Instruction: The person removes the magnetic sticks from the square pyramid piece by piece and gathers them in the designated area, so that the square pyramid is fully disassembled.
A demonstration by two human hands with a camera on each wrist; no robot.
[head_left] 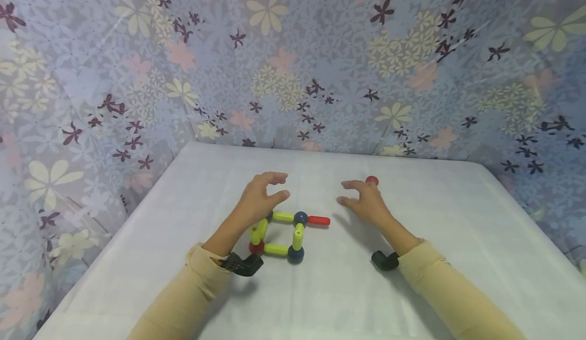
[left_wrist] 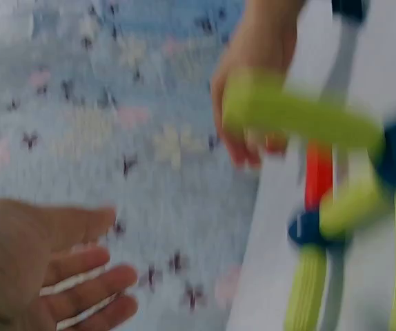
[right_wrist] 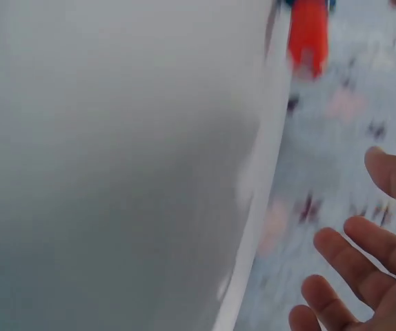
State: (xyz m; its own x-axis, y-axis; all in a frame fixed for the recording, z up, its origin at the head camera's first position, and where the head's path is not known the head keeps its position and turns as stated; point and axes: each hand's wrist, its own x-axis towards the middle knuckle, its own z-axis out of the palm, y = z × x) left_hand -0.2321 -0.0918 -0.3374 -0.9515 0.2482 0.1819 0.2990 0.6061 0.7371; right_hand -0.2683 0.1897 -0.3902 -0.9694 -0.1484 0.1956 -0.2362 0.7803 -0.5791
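Note:
A toy frame of yellow-green rods and ball joints lies on the table, roughly square. Its balls are dark blue and red, and one red rod sticks out to the right. Some rods stand upward from the near corners. My left hand hovers over the frame's far left side, fingers apart from the thumb and holding nothing. To the right, my right hand is raised with thumb and fingers spread and nothing between them. Just behind its fingers sits a loose red ball.
A white cloth covers the table. Behind and to the left hangs a flowered curtain. Each wrist carries a dark camera mount, the left one close beside the toy frame's near left corner.

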